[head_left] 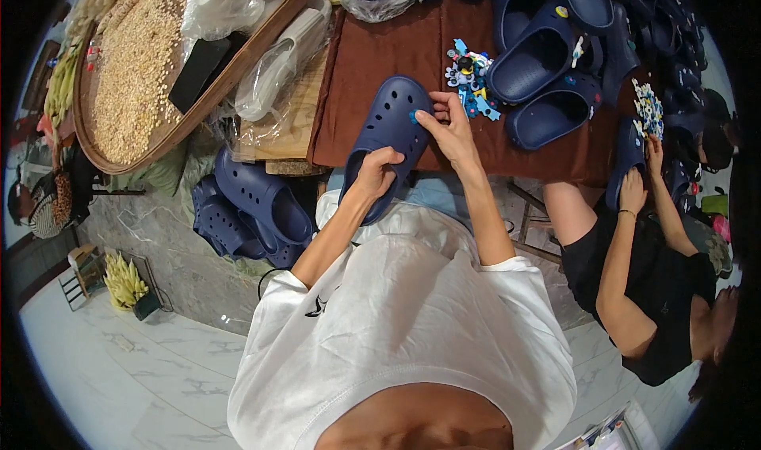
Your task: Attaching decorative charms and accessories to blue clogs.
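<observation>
A navy blue clog [394, 121] with round holes is held over my lap at the table's front edge, its toe pointing away from me. My left hand [376, 176] grips it at the opening, thumb on top. At the right side of its toe, my right hand [449, 130] pinches a small blue shoe charm [413, 116] against one of the holes. Just beyond that hand, a pile of colourful shoe charms [472, 77] lies on the brown cloth [380, 53]. Several navy clogs, some with charms on them, stand to the right of the pile, including a nearby clog [529, 65].
More navy clogs [254, 204] are heaped at lower left beside the table. A large round tray [151, 160] of pale kernels stands at left, next to plastic-wrapped pale clogs [281, 57]. At right, a co-worker's hands [634, 190] hold another clog near a second charm pile [648, 109].
</observation>
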A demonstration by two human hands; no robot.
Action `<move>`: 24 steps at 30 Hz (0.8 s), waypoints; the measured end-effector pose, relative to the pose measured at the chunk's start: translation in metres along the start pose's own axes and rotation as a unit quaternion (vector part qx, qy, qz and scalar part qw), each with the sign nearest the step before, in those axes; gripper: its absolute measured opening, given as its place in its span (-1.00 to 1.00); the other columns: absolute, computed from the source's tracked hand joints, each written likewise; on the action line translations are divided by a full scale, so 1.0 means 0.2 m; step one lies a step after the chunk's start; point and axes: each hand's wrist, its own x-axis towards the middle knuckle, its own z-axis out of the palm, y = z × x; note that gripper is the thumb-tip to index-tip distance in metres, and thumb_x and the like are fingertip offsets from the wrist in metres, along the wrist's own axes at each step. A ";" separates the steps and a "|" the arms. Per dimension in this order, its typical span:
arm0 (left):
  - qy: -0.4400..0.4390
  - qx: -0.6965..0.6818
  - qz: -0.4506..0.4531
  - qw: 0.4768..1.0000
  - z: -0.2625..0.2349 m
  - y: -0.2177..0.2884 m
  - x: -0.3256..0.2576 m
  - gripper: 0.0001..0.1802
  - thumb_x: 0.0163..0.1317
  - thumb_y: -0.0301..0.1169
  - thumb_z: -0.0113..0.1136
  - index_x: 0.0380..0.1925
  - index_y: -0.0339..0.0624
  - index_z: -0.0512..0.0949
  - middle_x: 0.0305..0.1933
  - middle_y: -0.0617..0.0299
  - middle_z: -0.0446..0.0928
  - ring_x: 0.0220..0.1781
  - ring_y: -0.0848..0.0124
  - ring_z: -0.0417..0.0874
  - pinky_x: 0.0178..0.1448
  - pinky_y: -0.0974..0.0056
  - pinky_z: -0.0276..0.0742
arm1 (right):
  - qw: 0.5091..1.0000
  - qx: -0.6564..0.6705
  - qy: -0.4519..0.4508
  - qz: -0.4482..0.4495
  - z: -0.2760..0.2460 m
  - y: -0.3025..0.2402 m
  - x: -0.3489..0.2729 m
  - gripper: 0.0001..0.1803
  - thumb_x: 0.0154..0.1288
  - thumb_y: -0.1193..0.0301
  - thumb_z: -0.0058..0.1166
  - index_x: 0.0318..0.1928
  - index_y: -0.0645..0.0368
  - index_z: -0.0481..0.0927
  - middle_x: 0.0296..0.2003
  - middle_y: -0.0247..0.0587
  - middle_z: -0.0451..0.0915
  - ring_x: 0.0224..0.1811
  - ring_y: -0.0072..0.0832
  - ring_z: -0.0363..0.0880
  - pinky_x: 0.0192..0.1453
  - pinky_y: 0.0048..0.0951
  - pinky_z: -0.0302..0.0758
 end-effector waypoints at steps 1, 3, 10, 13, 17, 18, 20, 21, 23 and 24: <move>0.011 -0.011 -0.002 1.000 -0.01 -0.02 0.01 -0.85 0.00 -0.63 0.16 -0.37 -0.27 0.59 -0.31 0.23 0.59 -0.30 0.41 0.59 -0.07 0.32 0.52 | 0.999 -0.019 0.015 -0.032 0.00 0.04 0.00 -0.44 0.17 0.29 0.41 0.09 0.27 0.48 -0.02 -0.10 0.47 -0.10 -0.41 0.49 -0.05 -0.42 0.56; 0.010 -0.018 0.006 1.000 -0.02 -0.02 0.02 -0.81 0.02 -0.63 0.17 -0.30 -0.28 0.59 -0.29 0.22 0.60 -0.28 0.40 0.60 -0.05 0.31 0.54 | 0.999 -0.009 0.025 -0.043 0.03 0.01 -0.05 -0.47 0.23 0.30 0.36 0.12 0.26 0.49 0.00 -0.07 0.47 -0.07 -0.38 0.52 -0.09 -0.44 0.56; 0.080 0.014 0.078 0.994 0.19 0.03 -0.07 -0.55 0.20 -0.46 0.26 0.10 -0.34 0.47 0.03 0.09 0.58 0.03 0.28 0.64 0.15 0.19 0.59 | 0.967 -0.192 0.116 -0.124 -0.08 -0.05 -0.24 -0.78 0.38 0.45 0.14 0.00 0.19 0.61 -0.11 -0.13 0.53 -0.12 -0.33 0.61 -0.18 -0.43 0.60; 0.113 0.049 0.103 0.987 0.30 0.05 -0.11 -0.49 0.27 -0.28 0.30 0.13 -0.31 0.43 0.11 0.09 0.55 0.10 0.25 0.63 0.19 0.14 0.58 | 0.919 -0.325 0.141 -0.172 -0.18 0.00 -0.20 -0.72 0.31 0.40 0.20 0.00 0.19 0.57 -0.12 -0.07 0.51 -0.07 -0.15 0.53 -0.04 -0.19 0.49; 0.131 0.062 0.109 0.983 0.30 0.04 -0.14 -0.41 0.27 -0.25 0.31 0.19 -0.31 0.37 0.19 0.11 0.50 0.17 0.31 0.57 0.21 0.19 0.55 | 0.903 -0.375 0.136 -0.159 -0.18 -0.02 -0.13 -0.71 0.29 0.40 0.21 -0.02 0.18 0.53 -0.09 -0.03 0.48 -0.04 -0.04 0.49 0.02 -0.09 0.43; 0.124 0.086 0.097 0.984 0.30 0.05 -0.17 -0.40 0.29 -0.28 0.29 0.22 -0.38 0.36 0.21 0.08 0.49 0.20 0.32 0.55 0.27 0.23 0.49 | 0.907 -0.369 0.137 -0.150 -0.18 0.00 -0.11 -0.73 0.28 0.41 0.21 -0.04 0.18 0.53 -0.11 -0.01 0.49 -0.04 -0.02 0.51 0.00 -0.08 0.44; 0.118 0.110 0.085 0.983 0.29 0.05 -0.21 -0.39 0.31 -0.32 0.27 0.24 -0.46 0.35 0.23 0.05 0.49 0.22 0.33 0.53 0.33 0.28 0.42 | 0.902 -0.374 0.143 -0.160 -0.18 0.02 -0.09 -0.75 0.28 0.43 0.20 -0.05 0.19 0.53 -0.15 -0.02 0.50 -0.08 -0.03 0.53 -0.03 -0.08 0.45; 0.112 0.162 0.091 0.976 0.28 0.05 -0.22 -0.40 0.31 -0.33 0.27 0.23 -0.48 0.36 0.24 0.06 0.49 0.22 0.36 0.53 0.33 0.30 0.42 | 0.898 -0.379 0.149 -0.170 -0.18 0.03 -0.09 -0.76 0.28 0.44 0.19 -0.06 0.19 0.53 -0.19 -0.02 0.51 -0.12 -0.05 0.55 -0.06 -0.09 0.47; 0.107 0.212 0.095 0.967 0.26 0.04 -0.23 -0.41 0.32 -0.34 0.27 0.23 -0.50 0.36 0.24 0.06 0.50 0.22 0.39 0.54 0.32 0.33 0.41 | 0.902 -0.364 0.152 -0.177 -0.19 0.04 -0.10 -0.79 0.28 0.46 0.18 -0.09 0.20 0.54 -0.23 -0.04 0.52 -0.17 -0.06 0.56 -0.10 -0.10 0.48; 0.093 0.211 0.107 0.967 0.25 0.03 -0.23 -0.44 0.33 -0.37 0.26 0.22 -0.50 0.37 0.24 0.07 0.51 0.21 0.41 0.54 0.31 0.35 0.41 | 0.906 -0.348 0.155 -0.184 -0.19 0.04 -0.10 -0.81 0.29 0.47 0.17 -0.11 0.21 0.56 -0.28 -0.05 0.53 -0.22 -0.08 0.58 -0.14 -0.11 0.49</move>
